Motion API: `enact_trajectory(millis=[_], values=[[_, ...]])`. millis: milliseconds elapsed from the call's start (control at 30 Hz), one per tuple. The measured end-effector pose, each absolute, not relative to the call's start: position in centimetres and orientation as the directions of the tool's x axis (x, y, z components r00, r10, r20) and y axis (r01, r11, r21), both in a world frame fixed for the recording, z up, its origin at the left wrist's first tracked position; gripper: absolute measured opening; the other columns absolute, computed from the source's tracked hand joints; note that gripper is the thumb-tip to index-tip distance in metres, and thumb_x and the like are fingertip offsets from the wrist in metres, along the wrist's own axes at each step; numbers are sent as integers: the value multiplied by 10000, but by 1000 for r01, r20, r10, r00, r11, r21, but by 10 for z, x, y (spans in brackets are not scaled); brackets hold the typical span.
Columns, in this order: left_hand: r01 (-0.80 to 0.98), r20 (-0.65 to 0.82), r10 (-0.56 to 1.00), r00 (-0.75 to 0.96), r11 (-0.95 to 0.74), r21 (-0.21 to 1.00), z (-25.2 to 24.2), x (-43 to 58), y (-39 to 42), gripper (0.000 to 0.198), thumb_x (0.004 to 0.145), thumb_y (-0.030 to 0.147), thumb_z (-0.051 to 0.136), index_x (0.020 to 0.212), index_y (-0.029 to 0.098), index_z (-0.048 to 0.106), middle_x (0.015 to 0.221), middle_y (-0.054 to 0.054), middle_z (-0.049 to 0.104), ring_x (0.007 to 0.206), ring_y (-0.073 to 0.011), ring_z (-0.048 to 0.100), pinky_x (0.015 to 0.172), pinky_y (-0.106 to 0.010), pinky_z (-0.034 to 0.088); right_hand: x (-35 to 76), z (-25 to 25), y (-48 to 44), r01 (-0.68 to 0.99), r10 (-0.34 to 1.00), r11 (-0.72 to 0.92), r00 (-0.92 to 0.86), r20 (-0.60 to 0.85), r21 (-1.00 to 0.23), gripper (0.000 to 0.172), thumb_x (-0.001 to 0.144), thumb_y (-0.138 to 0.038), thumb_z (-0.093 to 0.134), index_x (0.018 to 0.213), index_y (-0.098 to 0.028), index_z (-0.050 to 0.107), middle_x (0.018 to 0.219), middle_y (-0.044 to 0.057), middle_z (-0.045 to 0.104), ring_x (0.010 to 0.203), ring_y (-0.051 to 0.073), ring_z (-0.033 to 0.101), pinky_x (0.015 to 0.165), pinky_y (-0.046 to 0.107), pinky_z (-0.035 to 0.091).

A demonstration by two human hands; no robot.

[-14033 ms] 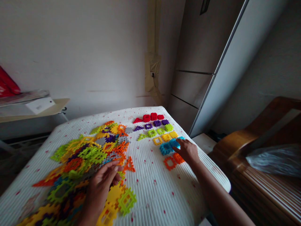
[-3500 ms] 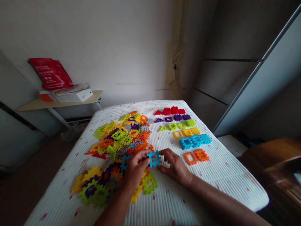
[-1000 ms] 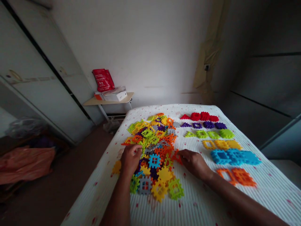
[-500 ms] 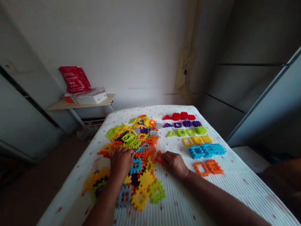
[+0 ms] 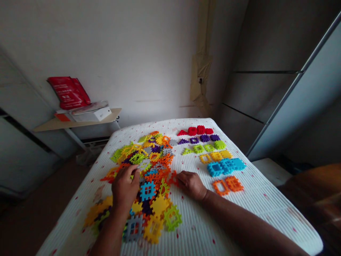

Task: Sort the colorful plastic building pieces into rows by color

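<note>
Counting the sorted rows on the right, far to near, we get four red pieces (image 5: pixel 192 131), four purple pieces (image 5: pixel 204 138), four green pieces (image 5: pixel 220 144), three yellow pieces (image 5: pixel 226 154), what looks like three blue pieces (image 5: pixel 231 164) packed tight, and two orange pieces (image 5: pixel 233 184). Left of them we see one mixed heap (image 5: pixel 160 204), too tangled to count.

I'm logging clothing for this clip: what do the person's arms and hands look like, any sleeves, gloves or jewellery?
The left hand and right hand are bare, without gloves. Both forearms are bare as well; no sleeve is in view. No ring, watch or bracelet shows, though the light is dim.
</note>
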State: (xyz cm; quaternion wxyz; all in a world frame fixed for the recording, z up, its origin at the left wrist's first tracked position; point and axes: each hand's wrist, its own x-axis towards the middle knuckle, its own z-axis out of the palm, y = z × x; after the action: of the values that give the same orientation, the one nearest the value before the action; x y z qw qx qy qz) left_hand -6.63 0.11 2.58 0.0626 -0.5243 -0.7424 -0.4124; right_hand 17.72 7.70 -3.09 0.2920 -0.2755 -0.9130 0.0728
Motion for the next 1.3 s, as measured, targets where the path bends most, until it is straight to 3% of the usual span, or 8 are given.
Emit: enact_trajectory(millis=[133,233,333,467,567,767,967,1300], values=[[350,242,713,-658,5,937,31,-53,6,355,653,434,642,885,166,658,736,-24,682,678,-180,614,658,-281,479,177,-32,77,444,531,847,-677,509,-294,251,912,-183,363,802,-173,588,687,39,593,602,133,554,546,225,368],[8,91,726,-681,-116,993,34,-45,13,371,576,382,725,843,137,641,632,11,633,564,-116,556,567,-229,441,176,-33,78,436,536,844,-669,515,-312,257,923,-200,361,831,-175,600,695,40,601,613,134,566,559,224,389],[-162,15,748,-663,-162,973,37,-37,17,353,533,345,754,777,128,621,590,18,607,519,-92,526,528,-218,415,175,-34,78,433,546,838,-657,519,-333,246,923,-216,371,866,-181,608,719,45,615,620,132,577,568,220,412],[-218,-32,769,-639,-141,966,35,-24,12,325,517,351,755,699,138,589,588,6,613,511,-104,543,531,-238,434,176,-30,77,394,570,821,-617,543,-414,233,924,-216,373,907,-187,604,775,57,626,664,140,600,609,234,470],[-199,-36,801,-598,-105,974,30,-15,5,285,553,357,743,651,149,575,572,9,606,529,-115,556,557,-245,444,177,-21,74,293,564,820,-550,615,-491,206,907,-222,430,1066,-211,562,995,93,625,871,173,619,743,290,518],[18,14,871,-491,-6,1000,27,2,-3,254,636,396,703,652,160,610,567,30,593,558,-112,528,568,-217,408,177,-1,61,246,545,833,-515,661,-495,489,848,-286,558,1310,-248,404,1367,135,419,1207,251,468,940,410,471],[12,-20,928,-373,26,1000,23,17,-6,286,657,437,679,651,160,610,568,31,578,566,-114,507,571,-212,384,175,4,58,258,536,838,-552,638,-481,531,829,-296,586,1328,-264,408,1311,126,483,1163,253,497,927,412,472],[-76,-75,931,-356,51,996,15,18,-4,315,633,462,699,641,158,618,561,27,568,576,-112,498,573,-202,392,178,7,61,229,505,857,-552,663,-462,493,851,-287,569,1320,-247,423,1251,115,536,1101,232,524,914,394,464]])
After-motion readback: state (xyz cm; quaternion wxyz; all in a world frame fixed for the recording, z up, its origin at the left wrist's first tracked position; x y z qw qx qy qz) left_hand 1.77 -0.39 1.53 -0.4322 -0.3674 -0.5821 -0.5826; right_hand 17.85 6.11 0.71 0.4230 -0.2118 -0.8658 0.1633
